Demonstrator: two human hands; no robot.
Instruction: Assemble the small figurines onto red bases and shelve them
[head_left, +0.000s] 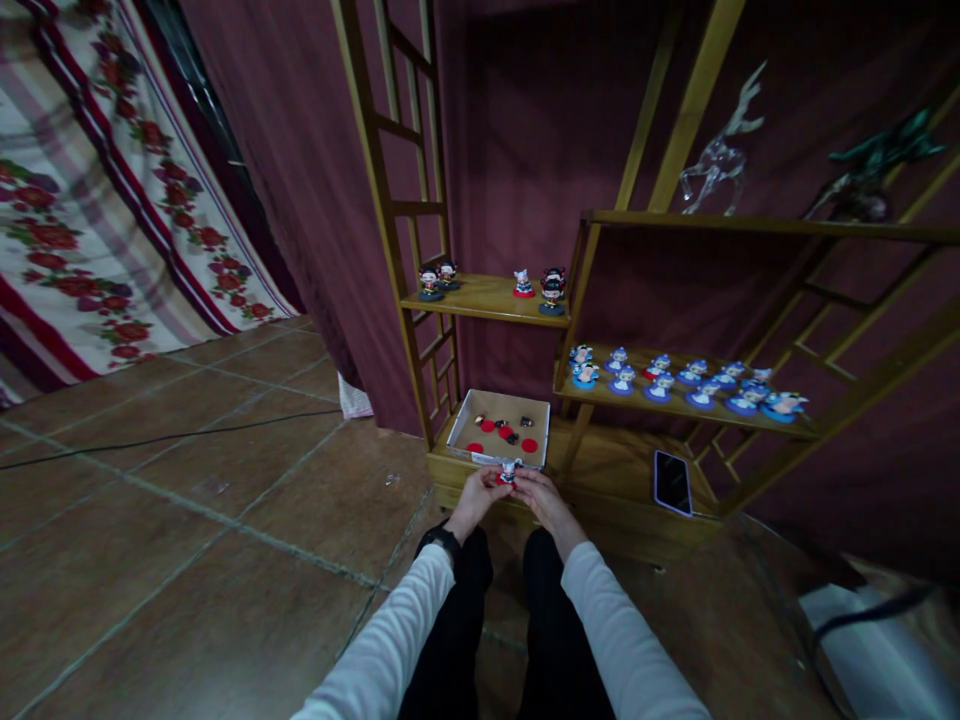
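Left hand [474, 499] and right hand [547, 497] pinch a figurine [509, 468] at its red base [506, 481], seemingly joining them. Next needs even pressure

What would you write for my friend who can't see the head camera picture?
A person's left hand and right hand hold a small, red-based figurine by the near edge of an open box with red discs inside. Wooden shelves hold more little figurines, a clear deer-shaped ornament up high and a phone down low.
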